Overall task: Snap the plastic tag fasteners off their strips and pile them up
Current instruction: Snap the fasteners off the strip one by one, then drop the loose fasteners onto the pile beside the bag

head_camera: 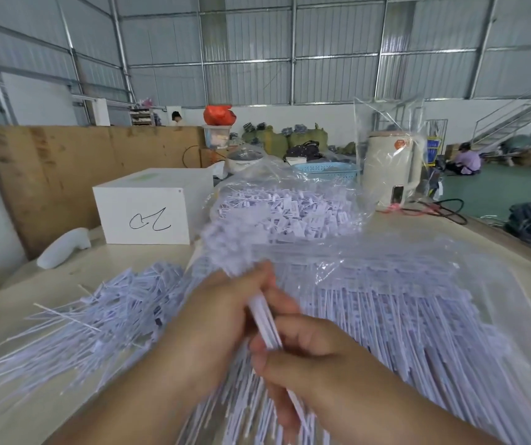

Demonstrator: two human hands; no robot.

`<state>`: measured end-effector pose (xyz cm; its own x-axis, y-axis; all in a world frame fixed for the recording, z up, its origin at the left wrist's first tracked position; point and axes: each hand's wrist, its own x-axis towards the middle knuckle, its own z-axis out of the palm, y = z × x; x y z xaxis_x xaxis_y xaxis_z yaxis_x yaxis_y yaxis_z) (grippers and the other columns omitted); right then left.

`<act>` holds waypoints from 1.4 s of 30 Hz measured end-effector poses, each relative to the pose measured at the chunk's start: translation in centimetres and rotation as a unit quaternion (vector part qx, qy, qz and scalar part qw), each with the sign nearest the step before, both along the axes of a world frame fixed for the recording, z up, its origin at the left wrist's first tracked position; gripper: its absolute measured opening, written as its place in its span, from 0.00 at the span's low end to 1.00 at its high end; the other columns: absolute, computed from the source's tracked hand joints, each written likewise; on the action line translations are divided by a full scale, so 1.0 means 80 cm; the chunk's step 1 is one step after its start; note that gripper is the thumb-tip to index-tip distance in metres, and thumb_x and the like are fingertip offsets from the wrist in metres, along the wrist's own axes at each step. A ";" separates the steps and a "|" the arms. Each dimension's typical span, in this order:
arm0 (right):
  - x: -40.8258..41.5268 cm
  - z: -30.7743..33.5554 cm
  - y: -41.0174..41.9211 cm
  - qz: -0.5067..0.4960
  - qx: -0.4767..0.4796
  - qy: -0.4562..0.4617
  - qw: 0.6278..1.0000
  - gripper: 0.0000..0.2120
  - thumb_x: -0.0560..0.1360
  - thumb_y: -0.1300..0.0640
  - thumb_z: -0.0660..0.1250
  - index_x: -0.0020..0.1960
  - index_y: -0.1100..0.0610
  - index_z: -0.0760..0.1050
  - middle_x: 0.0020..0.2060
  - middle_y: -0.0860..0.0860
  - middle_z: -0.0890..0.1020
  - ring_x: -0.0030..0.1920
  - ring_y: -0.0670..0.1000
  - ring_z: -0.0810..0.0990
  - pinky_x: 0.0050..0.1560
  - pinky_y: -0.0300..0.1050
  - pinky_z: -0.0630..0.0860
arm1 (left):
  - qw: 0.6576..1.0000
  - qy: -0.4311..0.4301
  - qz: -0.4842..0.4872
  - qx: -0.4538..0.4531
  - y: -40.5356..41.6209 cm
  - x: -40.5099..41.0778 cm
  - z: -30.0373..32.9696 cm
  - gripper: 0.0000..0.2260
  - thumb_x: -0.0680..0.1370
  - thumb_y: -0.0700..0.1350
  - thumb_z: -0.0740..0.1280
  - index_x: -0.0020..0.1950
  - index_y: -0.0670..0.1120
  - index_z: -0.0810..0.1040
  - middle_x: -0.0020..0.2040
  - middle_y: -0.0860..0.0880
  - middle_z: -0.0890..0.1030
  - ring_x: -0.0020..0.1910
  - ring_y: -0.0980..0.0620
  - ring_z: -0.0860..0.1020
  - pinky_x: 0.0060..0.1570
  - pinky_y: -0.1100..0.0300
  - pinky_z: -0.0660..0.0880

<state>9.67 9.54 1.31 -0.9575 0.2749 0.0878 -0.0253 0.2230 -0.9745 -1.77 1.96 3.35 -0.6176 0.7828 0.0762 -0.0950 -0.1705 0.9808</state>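
While both hands are gripping one strip (265,319), the snapping step looks to be in progress.

Left hand (216,319) is curling round the upper part, right hand (302,358) is pinching the lower end, fingers clenched on it. Next move probably needs a twist or pull to pop the fasteners free. Thin, stiff white plastic stems are lying loose in a pile (103,309) on the worktop (49,409), left; more are sitting in a crinkly clear bag (386,284), right.

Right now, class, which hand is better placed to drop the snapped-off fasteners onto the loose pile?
Probably the left hand: its grip holds the bundle of strips nearest the loose pile of fasteners, which lies to its left. The right hand grips the bundle's lower end, farther away.
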 end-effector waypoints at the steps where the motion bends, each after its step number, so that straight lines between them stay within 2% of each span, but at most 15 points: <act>1: 0.002 -0.001 0.005 -0.022 0.033 -0.003 0.999 0.06 0.76 0.56 0.70 0.41 0.47 0.79 0.30 0.44 0.80 0.31 0.41 0.78 0.38 0.37 0.75 | 0.999 -0.017 0.038 0.021 -0.004 -0.015 0.006 0.11 0.69 0.51 0.67 0.35 0.42 0.78 0.26 0.47 0.76 0.23 0.50 0.75 0.25 0.61 0.72; 3: 0.007 -0.001 0.015 -0.092 0.160 -0.005 0.983 0.03 0.75 0.49 0.69 0.48 0.45 0.78 0.36 0.40 0.82 0.34 0.39 0.79 0.37 0.30 0.72 | 0.986 0.046 0.158 0.000 -0.014 -0.051 0.015 0.11 0.77 0.47 0.66 0.36 0.44 0.73 0.21 0.51 0.69 0.19 0.53 0.66 0.21 0.64 0.65; 6: 0.014 0.004 0.031 -0.146 0.321 -0.010 0.936 0.08 0.77 0.46 0.64 0.55 0.45 0.75 0.45 0.41 0.81 0.44 0.39 0.79 0.44 0.32 0.75 | 0.887 0.290 0.315 -0.171 -0.031 -0.107 0.013 0.15 0.78 0.53 0.66 0.37 0.44 0.70 0.22 0.52 0.72 0.20 0.54 0.68 0.25 0.61 0.64; 9: 0.014 0.006 0.042 -0.160 0.427 -0.025 0.889 0.10 0.79 0.45 0.60 0.57 0.47 0.74 0.51 0.41 0.78 0.53 0.39 0.75 0.54 0.39 0.74 | 0.812 0.363 0.330 -0.315 -0.045 -0.141 0.004 0.14 0.74 0.54 0.67 0.48 0.45 0.72 0.35 0.47 0.78 0.34 0.47 0.77 0.34 0.55 0.70; 13: 0.013 0.001 0.058 -0.171 0.481 -0.023 0.859 0.13 0.80 0.46 0.59 0.61 0.48 0.74 0.55 0.42 0.75 0.58 0.41 0.69 0.54 0.35 0.68 | 0.696 0.436 0.274 -0.501 -0.053 -0.162 -0.015 0.21 0.73 0.60 0.57 0.53 0.44 0.72 0.45 0.49 0.79 0.47 0.47 0.78 0.50 0.52 0.72; 18: 0.012 -0.001 0.073 -0.178 0.530 -0.055 0.827 0.12 0.80 0.48 0.58 0.58 0.51 0.74 0.53 0.44 0.75 0.59 0.45 0.68 0.58 0.37 0.68 | 0.669 0.434 0.347 -0.493 -0.054 -0.155 -0.013 0.11 0.74 0.51 0.63 0.47 0.44 0.69 0.40 0.47 0.76 0.40 0.45 0.76 0.38 0.56 0.71; 22: 0.015 0.003 0.086 -0.205 0.560 -0.100 0.796 0.12 0.80 0.53 0.55 0.38 0.52 0.66 0.38 0.45 0.69 0.48 0.49 0.68 0.57 0.41 0.68 | 0.647 0.465 0.344 -0.497 -0.052 -0.144 -0.012 0.20 0.73 0.60 0.63 0.54 0.46 0.67 0.49 0.47 0.75 0.52 0.43 0.74 0.45 0.53 0.72; 24: 0.018 0.006 0.091 -0.234 0.566 -0.128 0.780 0.12 0.80 0.54 0.54 0.38 0.52 0.63 0.38 0.46 0.68 0.48 0.49 0.68 0.57 0.41 0.68 | 0.645 0.491 0.334 -0.482 -0.045 -0.133 -0.011 0.25 0.72 0.60 0.64 0.62 0.47 0.67 0.57 0.46 0.74 0.57 0.43 0.72 0.48 0.52 0.70; 28: 0.022 0.010 0.097 -0.275 0.565 -0.205 0.750 0.03 0.78 0.56 0.54 0.48 0.51 0.66 0.51 0.48 0.77 0.59 0.52 0.71 0.65 0.45 0.66 | 0.692 0.567 0.296 -0.335 -0.024 -0.097 -0.012 0.24 0.72 0.51 0.68 0.67 0.48 0.70 0.62 0.47 0.73 0.60 0.43 0.71 0.56 0.49 0.71; 30: 0.022 0.011 0.098 -0.268 0.559 -0.253 0.742 0.13 0.76 0.58 0.55 0.59 0.52 0.70 0.60 0.49 0.76 0.64 0.54 0.69 0.68 0.47 0.64 | 0.727 0.602 0.259 -0.207 -0.015 -0.073 -0.015 0.18 0.73 0.48 0.69 0.62 0.48 0.76 0.57 0.50 0.77 0.56 0.47 0.74 0.55 0.51 0.73; 32: 0.021 0.013 0.097 -0.267 0.560 -0.274 0.735 0.19 0.74 0.59 0.55 0.64 0.52 0.68 0.63 0.49 0.74 0.66 0.55 0.68 0.69 0.50 0.64 | 0.754 0.620 0.170 -0.133 -0.011 -0.047 -0.018 0.14 0.73 0.54 0.65 0.56 0.53 0.77 0.49 0.58 0.76 0.48 0.59 0.74 0.48 0.59 0.73; 35: 0.022 0.015 0.100 -0.281 0.559 -0.288 0.725 0.25 0.74 0.62 0.53 0.70 0.51 0.64 0.66 0.49 0.73 0.68 0.56 0.66 0.72 0.53 0.61 | 0.735 0.662 0.058 -0.135 -0.002 -0.031 -0.035 0.14 0.73 0.62 0.60 0.53 0.57 0.76 0.43 0.61 0.73 0.46 0.63 0.72 0.42 0.69 0.69; 37: 0.023 0.015 0.103 -0.290 0.562 -0.299 0.714 0.26 0.75 0.62 0.53 0.73 0.52 0.62 0.67 0.50 0.73 0.69 0.56 0.65 0.74 0.54 0.58 | 0.713 0.685 0.063 -0.135 0.003 -0.035 -0.044 0.10 0.76 0.57 0.62 0.53 0.56 0.77 0.44 0.60 0.73 0.47 0.61 0.71 0.43 0.68 0.68; 40: 0.024 0.018 0.102 -0.299 0.563 -0.317 0.702 0.26 0.76 0.61 0.53 0.74 0.54 0.59 0.65 0.53 0.73 0.69 0.57 0.66 0.73 0.54 0.59 | 0.729 0.658 0.107 -0.154 0.003 -0.045 -0.046 0.06 0.76 0.48 0.64 0.51 0.54 0.78 0.44 0.59 0.75 0.45 0.58 0.74 0.42 0.64 0.71; 42: 0.022 0.019 0.100 -0.291 0.567 -0.316 0.703 0.25 0.76 0.62 0.53 0.73 0.56 0.60 0.63 0.54 0.73 0.66 0.56 0.67 0.70 0.51 0.64 | 0.739 0.635 0.147 -0.169 0.002 -0.047 -0.043 0.05 0.75 0.45 0.63 0.48 0.54 0.76 0.37 0.58 0.74 0.38 0.57 0.74 0.33 0.64 0.68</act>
